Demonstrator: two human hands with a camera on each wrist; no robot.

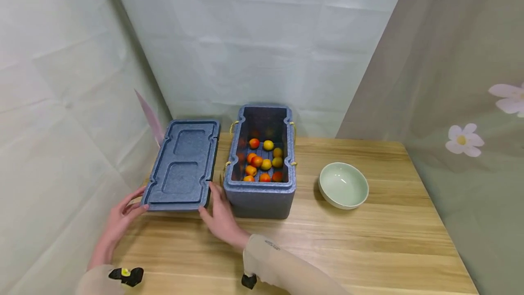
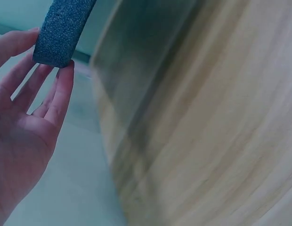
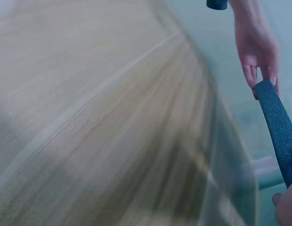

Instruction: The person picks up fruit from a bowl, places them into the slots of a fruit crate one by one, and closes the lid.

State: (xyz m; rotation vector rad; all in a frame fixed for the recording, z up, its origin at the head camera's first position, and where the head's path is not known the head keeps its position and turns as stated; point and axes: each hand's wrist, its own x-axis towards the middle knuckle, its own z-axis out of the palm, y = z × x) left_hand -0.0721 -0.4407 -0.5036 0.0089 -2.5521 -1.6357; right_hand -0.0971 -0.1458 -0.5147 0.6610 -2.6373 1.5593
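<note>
A dark blue foam lid (image 1: 181,167) is held off the wooden table, its recessed side facing up. My left hand (image 1: 120,218) grips its near left corner, thumb on one face and fingers on the other, as the left wrist view shows at the lid's edge (image 2: 61,35). At the near right corner, my right hand (image 1: 223,220) pinches the lid. Just right of that hand stands the matching foam box (image 1: 259,201), uncovered. Several small red, orange and yellow fruits (image 1: 256,161) lie on its bottom. The right wrist view shows only fingertips of my right hand (image 3: 287,207).
A pale green bowl (image 1: 343,185) stands on the wooden table (image 1: 368,245), right of the box. Yellow rope loops (image 1: 228,165) hang on the box's sides. Light curtains (image 1: 254,49) enclose the table at the back and both sides.
</note>
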